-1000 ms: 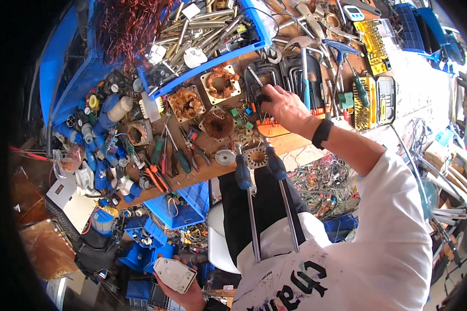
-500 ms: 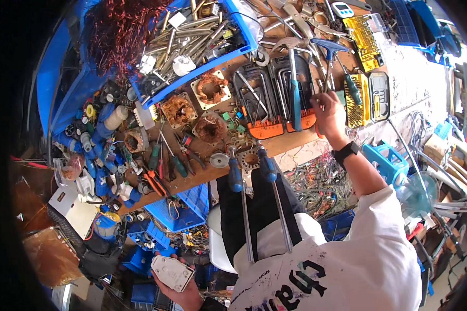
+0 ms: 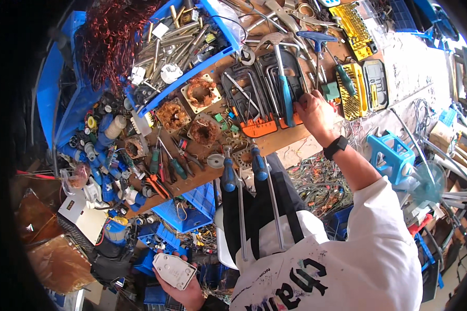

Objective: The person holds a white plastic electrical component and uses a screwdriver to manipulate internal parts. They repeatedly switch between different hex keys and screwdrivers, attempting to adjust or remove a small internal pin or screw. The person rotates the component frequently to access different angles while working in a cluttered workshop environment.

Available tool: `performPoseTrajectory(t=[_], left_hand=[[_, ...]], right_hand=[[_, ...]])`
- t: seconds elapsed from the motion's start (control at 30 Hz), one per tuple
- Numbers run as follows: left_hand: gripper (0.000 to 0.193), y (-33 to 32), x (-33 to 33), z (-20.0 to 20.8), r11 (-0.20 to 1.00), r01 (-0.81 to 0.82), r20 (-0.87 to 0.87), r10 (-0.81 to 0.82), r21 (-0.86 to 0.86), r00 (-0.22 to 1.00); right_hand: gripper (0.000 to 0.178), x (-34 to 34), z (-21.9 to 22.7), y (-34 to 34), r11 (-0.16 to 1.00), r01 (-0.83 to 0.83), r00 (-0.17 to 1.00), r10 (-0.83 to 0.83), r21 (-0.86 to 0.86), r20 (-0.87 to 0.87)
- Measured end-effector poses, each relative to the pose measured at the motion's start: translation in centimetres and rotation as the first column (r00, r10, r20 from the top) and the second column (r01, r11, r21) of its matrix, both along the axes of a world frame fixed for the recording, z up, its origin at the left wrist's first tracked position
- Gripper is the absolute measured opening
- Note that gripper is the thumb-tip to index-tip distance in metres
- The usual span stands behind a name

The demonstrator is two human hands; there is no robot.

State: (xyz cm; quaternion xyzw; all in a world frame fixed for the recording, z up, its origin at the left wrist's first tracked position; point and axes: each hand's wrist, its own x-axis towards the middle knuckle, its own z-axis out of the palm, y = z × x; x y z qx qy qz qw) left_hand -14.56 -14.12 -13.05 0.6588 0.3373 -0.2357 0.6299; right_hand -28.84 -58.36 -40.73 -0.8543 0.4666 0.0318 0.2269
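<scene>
My left hand, low in front of me, grips an off-white, flat, angular cover plate with small holes near its corners. Over the bench's front edge, my right hand has its fingers closed together at the lower end of a blue T-handle tool; whether they hold its shaft or something small is hidden. Just left of that hand lies a claw hammer with a teal handle, across a black-and-orange hex key holder. A green-handled screwdriver rests to its right on a yellow bit case.
Two long metal rods with blue handles stretch from the bench edge over my lap. Burnt-looking motor stators, pliers and screwdrivers cover the bench's left part. A blue crate holds metal shafts. Tangled wires lie below, beside a light-blue stool.
The view has shifted slightly, so the bench things sit further left. My right hand stays by the T-handle tool, its fingers drawn closer together. My left hand still holds the cover plate.
</scene>
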Motion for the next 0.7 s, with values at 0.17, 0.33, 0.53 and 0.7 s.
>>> performPoseTrajectory(t=[0.17, 0.33, 0.53, 0.7], left_hand=[[0.058, -0.2, -0.2, 0.4, 0.999, 0.009, -0.006, -0.01, -0.049, 1.0], [0.058, -0.2, -0.4, 0.6, 0.997, -0.049, -0.034, 0.047, -0.065, 0.998], [0.058, -0.1, -0.4, 0.7, 0.993, 0.002, -0.029, -0.005, -0.117, 1.0], [0.055, -1.2, -0.5, 1.5, 0.998, -0.021, 0.006, 0.022, -0.064, 1.0]], right_hand=[[0.019, 0.5, 0.4, -0.2, 0.995, 0.065, 0.998, -0.065, 0.075, 0.006], [0.02, 0.1, 0.6, -0.2, 0.987, 0.118, 0.989, -0.127, 0.11, 0.08], [0.03, -0.5, -2.0, 0.8, 0.947, 0.219, 0.906, -0.286, 0.235, 0.311], [0.048, -2.3, -0.2, 1.9, 0.823, 0.297, 0.885, -0.427, 0.485, 0.183]])
